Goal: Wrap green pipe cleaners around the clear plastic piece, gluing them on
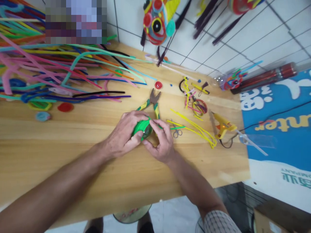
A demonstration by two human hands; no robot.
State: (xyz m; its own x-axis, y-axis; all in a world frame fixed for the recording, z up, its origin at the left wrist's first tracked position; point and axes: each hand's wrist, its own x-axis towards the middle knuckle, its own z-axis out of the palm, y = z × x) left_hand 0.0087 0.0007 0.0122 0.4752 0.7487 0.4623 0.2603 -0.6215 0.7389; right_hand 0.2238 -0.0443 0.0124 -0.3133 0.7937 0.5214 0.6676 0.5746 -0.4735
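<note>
My left hand [125, 132] is closed around a clear ball [147, 130] partly covered with green pipe cleaner [143, 124]. On the ball's other side, my right hand [161, 140] pinches the green strand against it with thumb and fingers. A free green end sticks out to the right past my right fingers. Just beyond both hands lie pliers [153, 100] with yellow-green handles, jaws apart. A small red dome-shaped piece [158, 85] sits past the jaws. To the right are small scissors [178, 132] and bent yellow pipe cleaners [200, 129].
Many coloured pipe cleaners [80, 69] cover the table's [73, 139] far left. A yellow glue gun [224, 126] with a black cord stands at right, near a blue printed sheet [279, 106]. Decorated ornaments [157, 26] hang at the back. A bin [132, 215] is below the edge.
</note>
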